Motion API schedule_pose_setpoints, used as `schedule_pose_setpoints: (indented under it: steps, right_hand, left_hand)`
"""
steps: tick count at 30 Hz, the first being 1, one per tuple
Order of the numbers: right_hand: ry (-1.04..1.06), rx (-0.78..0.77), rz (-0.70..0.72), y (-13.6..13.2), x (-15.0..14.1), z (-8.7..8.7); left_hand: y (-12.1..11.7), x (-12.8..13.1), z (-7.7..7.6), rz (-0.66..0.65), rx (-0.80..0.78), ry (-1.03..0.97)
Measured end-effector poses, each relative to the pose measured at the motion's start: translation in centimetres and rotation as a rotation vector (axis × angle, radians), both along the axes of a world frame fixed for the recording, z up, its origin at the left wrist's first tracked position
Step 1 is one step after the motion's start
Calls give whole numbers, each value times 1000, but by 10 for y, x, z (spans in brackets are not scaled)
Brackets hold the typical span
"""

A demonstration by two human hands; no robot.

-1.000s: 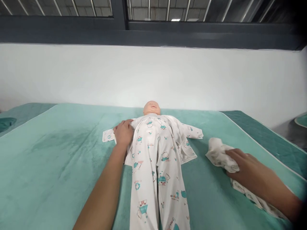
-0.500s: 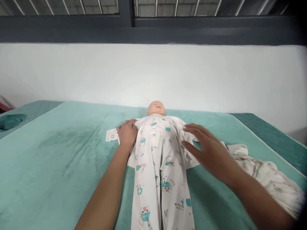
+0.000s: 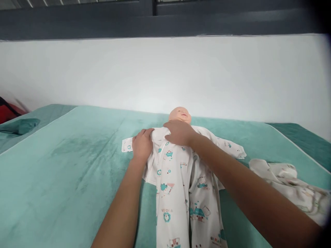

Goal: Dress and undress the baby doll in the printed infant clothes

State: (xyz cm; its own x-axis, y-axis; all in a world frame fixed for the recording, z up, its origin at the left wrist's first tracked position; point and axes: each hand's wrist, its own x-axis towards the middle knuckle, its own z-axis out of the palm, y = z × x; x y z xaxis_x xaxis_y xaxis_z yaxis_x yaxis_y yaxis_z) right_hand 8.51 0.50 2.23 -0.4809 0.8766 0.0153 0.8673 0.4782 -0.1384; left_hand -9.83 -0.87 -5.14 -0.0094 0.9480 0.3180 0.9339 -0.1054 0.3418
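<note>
A baby doll lies on its back, its bald head toward the wall. It has on a white printed long-sleeved shirt, and white printed trousers stretch toward me over its front. My left hand is closed round the sleeved arm at the doll's left-hand side in view, the cuff sticking out beyond it. Across the chest, just below the chin, lies my right hand. Its thumb and fingers are apart over the upper edge of the clothing, and part of the fingertips is hidden.
A crumpled white printed cloth lies at the right on the green bed cover. A white wall stands behind, under a dark window frame. Something red shows at the far left.
My right hand has moved left from beside the doll onto its upper chest, uncovering the right sleeve. My left hand stays at the other arm. The view has shifted a little.
</note>
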Motion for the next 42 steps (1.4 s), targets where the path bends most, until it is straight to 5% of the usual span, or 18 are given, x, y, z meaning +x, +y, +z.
schedule_pose_setpoints:
  steps: [4,15,23,30,42]
  right_hand:
    - [-8,-45,21,2,2,2]
    - [-260,-212,189,30,-50,4]
    - [-124,-141,185,28,-34,1]
    - [-180,-86,102,21,-21,20]
    - [-173,-25,-38,3,1,43]
  left_hand:
    - [0,-1,-5,17,27,-69]
    - [3,0,-6,33,-15,-73]
    - [0,-1,-7,19,36,-111]
    - [0,-3,-10,57,66,-163]
    - [3,-14,-7,195,-122,-164]
